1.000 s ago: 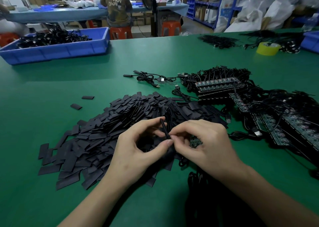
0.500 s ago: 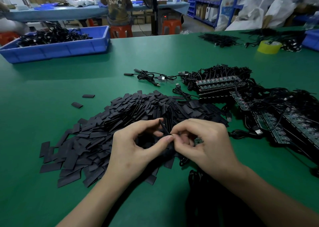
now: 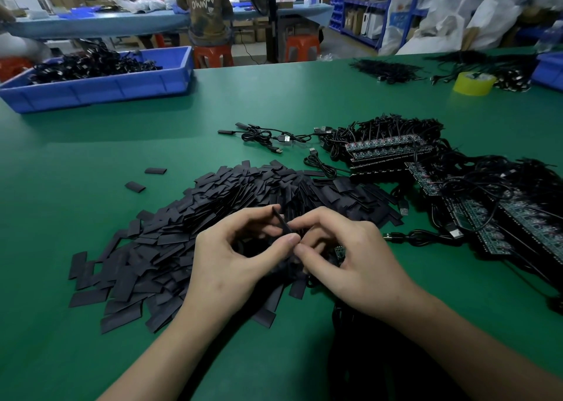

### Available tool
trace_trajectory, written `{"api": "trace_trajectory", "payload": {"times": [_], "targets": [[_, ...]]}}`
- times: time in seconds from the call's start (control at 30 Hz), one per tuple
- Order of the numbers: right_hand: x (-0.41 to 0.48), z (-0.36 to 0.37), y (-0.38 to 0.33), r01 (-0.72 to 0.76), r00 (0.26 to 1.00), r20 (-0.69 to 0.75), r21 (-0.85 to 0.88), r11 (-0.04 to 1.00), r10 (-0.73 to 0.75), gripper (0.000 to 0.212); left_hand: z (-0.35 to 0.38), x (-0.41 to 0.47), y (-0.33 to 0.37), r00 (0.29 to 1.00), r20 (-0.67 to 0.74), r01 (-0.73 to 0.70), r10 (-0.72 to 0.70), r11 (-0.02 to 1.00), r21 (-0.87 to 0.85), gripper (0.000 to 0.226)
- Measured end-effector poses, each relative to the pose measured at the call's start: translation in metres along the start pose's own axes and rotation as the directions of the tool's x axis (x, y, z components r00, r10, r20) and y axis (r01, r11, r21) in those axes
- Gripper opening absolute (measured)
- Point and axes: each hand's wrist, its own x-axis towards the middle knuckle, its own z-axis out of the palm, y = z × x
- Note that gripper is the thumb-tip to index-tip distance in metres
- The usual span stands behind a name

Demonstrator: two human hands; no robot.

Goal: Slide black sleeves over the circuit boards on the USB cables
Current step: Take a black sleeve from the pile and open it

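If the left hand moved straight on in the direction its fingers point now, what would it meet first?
Most likely the right hand: the left hand, pinching a black sleeve, points toward its fingertips, which look almost touching. Depth is hard to judge.

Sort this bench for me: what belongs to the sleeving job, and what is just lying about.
Job in hand:
sleeve, pinched between left hand and right hand
small circuit board under the right hand
pile of sleeves
board strips with cables

Lying about:
blue bin
yellow tape roll
far cable bundle
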Motion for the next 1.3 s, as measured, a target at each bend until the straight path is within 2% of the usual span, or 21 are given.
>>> {"api": "trace_trajectory", "payload": {"times": [0.17,0.3,0.5,0.67,0.87,1.07,1.3], "targets": [[0.000,0.001,0.000,0.033,0.995,-0.095,-0.017,0.999,-0.034,0.011,0.002,0.001,-0.002,0.998,-0.048,0.048,-0.048,0.999,-0.011,0.048],[0.000,0.001,-0.003,0.085,0.985,-0.135,-0.131,0.988,-0.103,0.012,0.005,0.001,-0.001,0.987,-0.100,0.117,-0.122,0.992,-0.057,0.051],[0.000,0.000,-0.005,0.169,0.966,-0.154,-0.235,0.957,-0.208,0.013,0.007,0.000,0.000,0.980,-0.099,0.163,-0.174,0.980,-0.112,0.048],[0.000,0.000,-0.004,0.157,0.969,-0.162,-0.189,0.969,-0.189,0.013,0.006,0.000,0.004,0.989,-0.087,0.114,-0.122,0.989,-0.090,0.047],[-0.001,0.001,-0.005,0.089,0.981,-0.171,-0.038,0.995,-0.094,0.013,0.003,-0.001,0.004,0.995,-0.098,0.018,-0.019,1.000,-0.009,0.046],[-0.001,-0.001,-0.006,0.010,0.991,-0.137,0.112,0.994,0.006,0.015,-0.003,-0.002,0.003,0.982,-0.033,-0.179,0.187,0.971,0.161,0.047],[0.004,-0.012,-0.006,0.162,0.971,-0.164,-0.094,0.982,-0.176,0.011,-0.004,-0.003,0.005,0.965,0.032,-0.260,0.259,0.951,0.168,0.046]]}}
